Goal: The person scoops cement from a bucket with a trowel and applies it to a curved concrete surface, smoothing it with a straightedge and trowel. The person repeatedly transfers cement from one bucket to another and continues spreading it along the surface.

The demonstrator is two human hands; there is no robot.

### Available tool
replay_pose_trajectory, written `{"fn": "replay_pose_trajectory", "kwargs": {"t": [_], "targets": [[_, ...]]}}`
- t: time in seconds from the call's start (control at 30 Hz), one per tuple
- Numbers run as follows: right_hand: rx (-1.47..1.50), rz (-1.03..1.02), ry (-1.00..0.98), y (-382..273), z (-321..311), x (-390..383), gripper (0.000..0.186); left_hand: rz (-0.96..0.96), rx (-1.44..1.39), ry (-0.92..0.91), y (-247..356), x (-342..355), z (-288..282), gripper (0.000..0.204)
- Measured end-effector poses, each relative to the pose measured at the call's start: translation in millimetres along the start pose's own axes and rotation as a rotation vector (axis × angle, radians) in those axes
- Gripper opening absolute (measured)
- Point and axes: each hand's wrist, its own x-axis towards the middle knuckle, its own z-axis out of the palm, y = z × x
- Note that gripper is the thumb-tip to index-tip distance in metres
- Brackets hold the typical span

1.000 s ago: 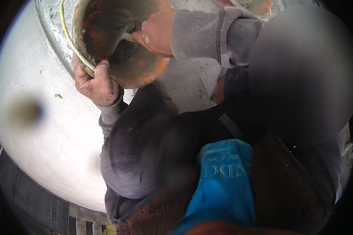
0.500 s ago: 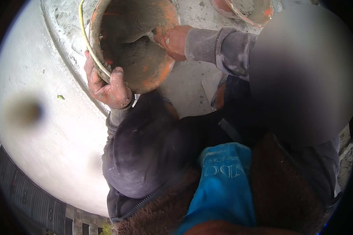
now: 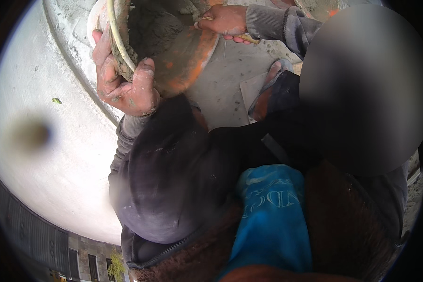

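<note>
We see the left hand (image 3: 127, 84) part-curled round the left rim of the orange, mortar-caked bucket (image 3: 192, 70), thumb inside and fingers outside, with the pale bail (image 3: 117, 40) running down between them. That hold has not changed over the last second. The right hand (image 3: 225, 21), though, has shifted: it was inside the bucket a second ago, and now it sits over the right rim. It is closed on a trowel-like tool (image 3: 250, 39), whose light-coloured handle end now pokes out behind the fingers. The tool's caked neck points back into the bucket, toward the grey mortar (image 3: 150, 33); its working end we cannot make out, as the view cuts off the top.

The bucket stands at the upper middle, above our knees, its far side out of sight. A second bucket (image 3: 310, 5) shows only in part at the upper right. We judge that the tool is drawing mortar toward the right rim while the left hand steadies the bucket, though whether any is loaded on it we cannot tell.
</note>
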Motion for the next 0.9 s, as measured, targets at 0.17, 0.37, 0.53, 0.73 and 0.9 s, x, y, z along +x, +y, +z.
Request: {"fn": "replay_pose_trajectory", "kwargs": {"t": [0.17, 0.37, 0.53, 0.73, 0.9], "targets": [[0.951, 0.405, -0.434, -15, 13, -11, 0.045, -0.175, -0.102, 0.065, -4, -2, -21, 0.035], [1.129, 0.273, -0.523, -23, 35, -17, 0.046, -0.236, -0.065, 0.111, -3, -8, -21, 0.046], [1.180, 0.124, -0.646, -43, 31, -8, 0.044, -0.231, -0.109, 0.129, -3, -1, -29, 0.065], [1.246, 0.014, -0.678, -24, 23, -32, 0.040, -0.105, -0.181, 0.223, -2, -9, -13, 0.062], [1.224, 0.060, -0.498, -4, -39, -120, 0.037, -0.199, -0.327, 0.272, 7, 5, -14, 0.058]]}}
